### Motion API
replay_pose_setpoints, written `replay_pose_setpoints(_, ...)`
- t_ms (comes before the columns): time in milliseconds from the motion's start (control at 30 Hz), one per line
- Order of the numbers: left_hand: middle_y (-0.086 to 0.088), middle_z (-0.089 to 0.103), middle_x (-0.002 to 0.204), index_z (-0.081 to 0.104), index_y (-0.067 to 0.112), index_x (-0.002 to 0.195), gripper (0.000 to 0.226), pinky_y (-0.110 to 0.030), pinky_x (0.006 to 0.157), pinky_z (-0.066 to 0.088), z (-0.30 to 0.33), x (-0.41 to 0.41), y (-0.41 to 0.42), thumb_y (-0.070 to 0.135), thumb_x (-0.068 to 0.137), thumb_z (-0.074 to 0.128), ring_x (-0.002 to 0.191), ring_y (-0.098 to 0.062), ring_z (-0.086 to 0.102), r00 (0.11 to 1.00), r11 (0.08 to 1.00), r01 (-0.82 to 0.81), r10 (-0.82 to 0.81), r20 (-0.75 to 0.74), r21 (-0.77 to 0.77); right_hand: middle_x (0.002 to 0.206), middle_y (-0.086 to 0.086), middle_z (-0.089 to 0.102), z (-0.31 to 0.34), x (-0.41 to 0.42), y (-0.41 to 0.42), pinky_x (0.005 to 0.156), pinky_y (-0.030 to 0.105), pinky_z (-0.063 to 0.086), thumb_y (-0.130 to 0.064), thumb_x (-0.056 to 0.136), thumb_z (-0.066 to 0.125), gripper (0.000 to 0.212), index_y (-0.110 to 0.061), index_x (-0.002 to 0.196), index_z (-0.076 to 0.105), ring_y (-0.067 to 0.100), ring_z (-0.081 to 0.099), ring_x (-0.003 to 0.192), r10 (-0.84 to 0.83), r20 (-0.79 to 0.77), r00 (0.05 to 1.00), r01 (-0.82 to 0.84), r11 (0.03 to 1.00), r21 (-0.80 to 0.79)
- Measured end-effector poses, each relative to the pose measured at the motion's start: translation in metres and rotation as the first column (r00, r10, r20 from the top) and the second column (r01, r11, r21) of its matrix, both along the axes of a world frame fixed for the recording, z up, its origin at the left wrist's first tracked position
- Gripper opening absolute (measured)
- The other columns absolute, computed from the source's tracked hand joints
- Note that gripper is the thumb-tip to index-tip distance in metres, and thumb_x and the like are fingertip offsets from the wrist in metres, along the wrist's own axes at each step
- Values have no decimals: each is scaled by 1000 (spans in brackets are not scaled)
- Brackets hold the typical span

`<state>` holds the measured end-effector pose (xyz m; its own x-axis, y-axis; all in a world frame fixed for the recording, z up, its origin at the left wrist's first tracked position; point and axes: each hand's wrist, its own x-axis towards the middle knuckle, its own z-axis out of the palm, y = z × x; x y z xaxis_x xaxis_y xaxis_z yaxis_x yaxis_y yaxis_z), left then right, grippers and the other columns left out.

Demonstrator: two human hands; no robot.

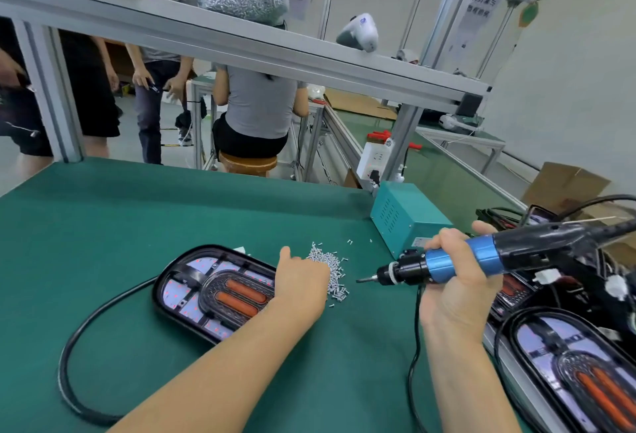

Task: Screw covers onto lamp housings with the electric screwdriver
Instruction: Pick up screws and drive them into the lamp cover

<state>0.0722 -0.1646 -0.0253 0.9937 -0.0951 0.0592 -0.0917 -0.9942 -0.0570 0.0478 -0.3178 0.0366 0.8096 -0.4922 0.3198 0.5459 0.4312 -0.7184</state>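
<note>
Your left hand (303, 278) was down on the screw pile (332, 269), fingers curled into it; couldn't tell if you'd actually pinched one. Right hand (457, 281) was wrapped tight around the electric screwdriver (481, 255), bit pointing left toward the pile. The lamp housing (213, 293) sat just left of your left hand, long axis running from near-right to far-left, so that hand was way closer. Black rim, cover seated in it, two orange strips in the middle, cable (79, 346) looping off its left end.
</note>
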Motion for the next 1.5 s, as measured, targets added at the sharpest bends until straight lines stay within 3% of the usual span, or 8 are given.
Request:
replay_pose_setpoints(500,2,40,60,34,16,62,25,-43,109,17,1,4,-8,8,82,46,60,-18,41,986,993,80,-66,-152,89,71,7,51,2,3,-3,79,42,43,-2,70,68,36,-25,96,56,26,52,69,14,-16,1000,-14,1000,-6)
replay_pose_setpoints(667,-1,43,63,31,16,62,29,-34,88,29,7,2,-8,3,81,49,61,-22,43,996,996,77,-79,-33,-54,71,5,51,9,0,-7,79,40,44,2,75,64,36,-23,98,54,19,54,65,8,12,1000,-8,1000,-22)
replay_pose_setpoints(733,-5,59,76,45,13,65,18,-30,75,34,12,0,-7,5,82,50,75,-27,55,998,964,66,-58,40,-258,70,4,52,11,-2,-10,79,39,45,7,79,62,36,-22,98,54,18,55,64,8,21,1000,-7,1000,-25)
replay_pose_setpoints(800,0,66,77,62,16,70,13,-26,69,42,19,-6,3,10,80,55,78,-22,60,997,837,62,-31,65,-543,68,1,53,13,-4,-11,78,38,46,9,83,58,35,-23,98,54,18,55,65,26,23,999,-26,1000,-13)
replay_pose_setpoints(900,11,62,56,63,21,57,21,-18,60,44,25,-18,28,9,73,67,56,-3,54,996,513,75,6,91,-855,63,-3,54,17,-7,-10,75,32,45,8,86,55,34,-24,98,53,14,55,61,103,23,994,-104,993,59)
replay_pose_setpoints(1100,-1,63,58,65,10,62,20,-16,53,40,28,-44,60,-5,71,74,52,-9,49,995,15,71,63,72,-997,64,-6,52,25,-13,6,70,26,48,5,89,51,30,-25,91,55,9,54,57,295,52,954,-298,923,242)
replay_pose_setpoints(1367,-9,71,77,77,12,76,12,-34,56,55,26,-82,91,1,76,72,62,-21,62,998,-208,18,64,5,-978,65,-5,52,34,-24,42,66,24,50,-3,66,64,34,-22,92,54,10,54,57,438,132,889,-456,826,332)
replay_pose_setpoints(1500,-6,72,74,77,10,78,20,-20,58,54,22,-90,96,-5,81,64,64,-9,65,997,-237,54,57,42,-970,64,-5,52,34,-27,56,66,24,51,-3,70,63,30,-22,92,53,10,54,56,466,130,875,-482,820,308)
